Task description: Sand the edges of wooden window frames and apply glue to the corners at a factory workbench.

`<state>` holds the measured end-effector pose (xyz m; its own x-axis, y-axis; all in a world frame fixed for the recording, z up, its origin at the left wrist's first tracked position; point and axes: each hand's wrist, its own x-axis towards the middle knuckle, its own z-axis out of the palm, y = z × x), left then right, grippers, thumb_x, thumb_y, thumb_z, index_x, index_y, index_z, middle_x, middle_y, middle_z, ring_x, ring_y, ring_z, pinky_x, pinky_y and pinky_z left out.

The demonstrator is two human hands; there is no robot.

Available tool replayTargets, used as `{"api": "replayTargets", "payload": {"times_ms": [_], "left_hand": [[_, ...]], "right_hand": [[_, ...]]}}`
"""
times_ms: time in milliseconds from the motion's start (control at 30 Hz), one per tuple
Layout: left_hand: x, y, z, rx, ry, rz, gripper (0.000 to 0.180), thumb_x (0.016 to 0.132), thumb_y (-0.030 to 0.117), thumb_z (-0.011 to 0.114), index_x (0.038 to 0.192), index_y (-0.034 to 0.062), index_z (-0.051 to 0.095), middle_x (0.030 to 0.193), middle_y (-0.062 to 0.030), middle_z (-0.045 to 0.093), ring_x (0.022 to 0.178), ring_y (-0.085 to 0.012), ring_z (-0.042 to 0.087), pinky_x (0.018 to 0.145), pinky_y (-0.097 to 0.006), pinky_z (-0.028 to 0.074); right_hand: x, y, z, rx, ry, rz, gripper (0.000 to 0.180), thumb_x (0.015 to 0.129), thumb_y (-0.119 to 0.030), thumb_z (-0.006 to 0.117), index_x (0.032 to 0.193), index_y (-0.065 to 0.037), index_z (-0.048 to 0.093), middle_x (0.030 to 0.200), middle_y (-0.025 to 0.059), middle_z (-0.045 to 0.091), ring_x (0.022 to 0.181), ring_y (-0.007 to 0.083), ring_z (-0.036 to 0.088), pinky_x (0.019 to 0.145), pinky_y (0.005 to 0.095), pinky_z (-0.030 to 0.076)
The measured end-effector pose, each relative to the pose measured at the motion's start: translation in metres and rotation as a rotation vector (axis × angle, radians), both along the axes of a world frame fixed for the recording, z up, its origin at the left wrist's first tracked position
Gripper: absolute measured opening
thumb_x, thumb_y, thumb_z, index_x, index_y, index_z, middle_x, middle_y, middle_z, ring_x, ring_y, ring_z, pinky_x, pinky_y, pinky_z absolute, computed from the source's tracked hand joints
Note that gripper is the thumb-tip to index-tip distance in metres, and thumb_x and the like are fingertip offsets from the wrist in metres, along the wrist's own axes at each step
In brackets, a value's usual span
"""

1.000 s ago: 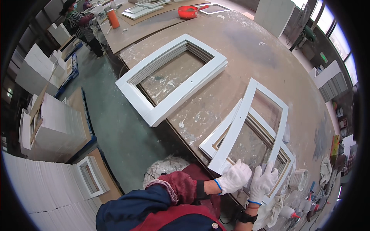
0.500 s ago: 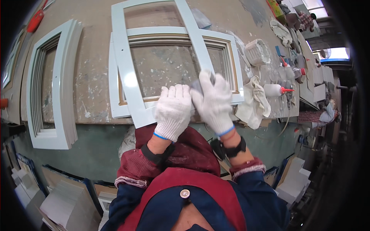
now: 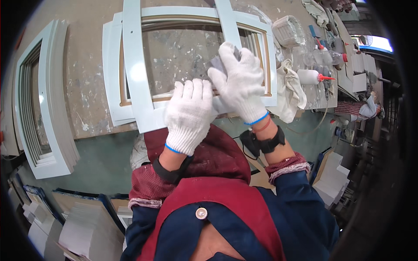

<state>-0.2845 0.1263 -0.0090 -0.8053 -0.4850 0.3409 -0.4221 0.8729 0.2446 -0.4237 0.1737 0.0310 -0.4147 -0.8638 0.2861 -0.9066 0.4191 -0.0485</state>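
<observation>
Fingers of the left hand (image 3: 189,115) lie flat and close together, pressing down on the near rail of the top white frame (image 3: 136,74), which lies at a slant over a second white frame (image 3: 270,69) on the workbench (image 3: 85,74). The fingers of the right hand (image 3: 238,80) curl over a small grey pad (image 3: 216,64), most likely a sanding pad, though the glove covers nearly all of it. Both hands sit on the near edge of the 2 stacked frames, almost touching each other.

To do this well, the left palm should pin the frame so it cannot slide, while the right works the pad along the rail with even pressure.

Further left, a third frame (image 3: 45,104) rests at the bench edge. To the right lie a white cloth (image 3: 291,89) and a squeeze bottle (image 3: 311,77) with a red tip.

The far ends of the frames are cut off at the top. The surface under the gloves cannot be seen, nor its finish.
</observation>
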Motion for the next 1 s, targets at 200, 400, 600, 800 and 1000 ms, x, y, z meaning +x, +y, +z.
{"api": "replayTargets", "payload": {"times_ms": [200, 400, 600, 800, 1000], "left_hand": [[-0.001, -0.006, 0.002, 0.232, -0.072, -0.016, 0.042, 0.064, 0.021, 0.078, 0.098, 0.0082, 0.057, 0.090, -0.0055, 0.058, 0.087, -0.0232, 0.059, 0.078, -0.034, 0.047], [-0.009, -0.006, 0.000, 0.180, -0.072, -0.047, 0.050, 0.059, 0.022, 0.082, 0.100, 0.0075, 0.056, 0.091, -0.0068, 0.056, 0.088, -0.0241, 0.058, 0.078, -0.035, 0.046], [-0.005, -0.013, 0.013, 0.224, -0.069, -0.061, 0.032, 0.071, 0.011, 0.068, 0.101, 0.0060, 0.056, 0.092, -0.0071, 0.057, 0.087, -0.0256, 0.058, 0.079, -0.036, 0.046], [-0.009, -0.007, 0.014, 0.242, -0.116, -0.087, 0.038, 0.067, 0.012, 0.070, 0.103, 0.0059, 0.057, 0.093, -0.0077, 0.057, 0.090, -0.0254, 0.059, 0.082, -0.036, 0.046], [-0.004, -0.009, 0.008, 0.264, -0.049, -0.065, 0.041, 0.066, 0.012, 0.071, 0.104, 0.0053, 0.056, 0.094, -0.0082, 0.058, 0.091, -0.0257, 0.059, 0.083, -0.036, 0.047]], "right_hand": [[-0.058, -0.010, 0.013, 0.073, 0.104, 0.303, 0.043, 0.080, -0.034, 0.071, 0.115, -0.013, 0.060, 0.107, 0.0198, 0.057, 0.096, 0.0344, 0.057, 0.080, 0.0441, 0.050], [0.018, 0.062, 0.006, 0.001, -0.190, -0.029, 0.061, 0.072, -0.023, 0.080, 0.128, -0.011, 0.058, 0.104, 0.0190, 0.052, 0.095, 0.0357, 0.054, 0.080, 0.0476, 0.046], [-0.008, -0.004, 0.001, -0.076, -0.187, -0.051, 0.047, 0.076, -0.025, 0.075, 0.118, -0.010, 0.062, 0.105, 0.0201, 0.055, 0.094, 0.0365, 0.055, 0.081, 0.0425, 0.048], [0.021, 0.062, 0.015, -0.002, -0.215, 0.026, 0.059, 0.072, -0.024, 0.079, 0.124, -0.008, 0.055, 0.106, 0.0169, 0.052, 0.090, 0.0357, 0.055, 0.077, 0.0465, 0.047], [-0.006, 0.003, 0.002, -0.098, -0.101, -0.028, 0.050, 0.075, -0.033, 0.075, 0.115, -0.010, 0.055, 0.099, 0.0137, 0.049, 0.087, 0.0329, 0.052, 0.069, 0.0466, 0.044]]}}
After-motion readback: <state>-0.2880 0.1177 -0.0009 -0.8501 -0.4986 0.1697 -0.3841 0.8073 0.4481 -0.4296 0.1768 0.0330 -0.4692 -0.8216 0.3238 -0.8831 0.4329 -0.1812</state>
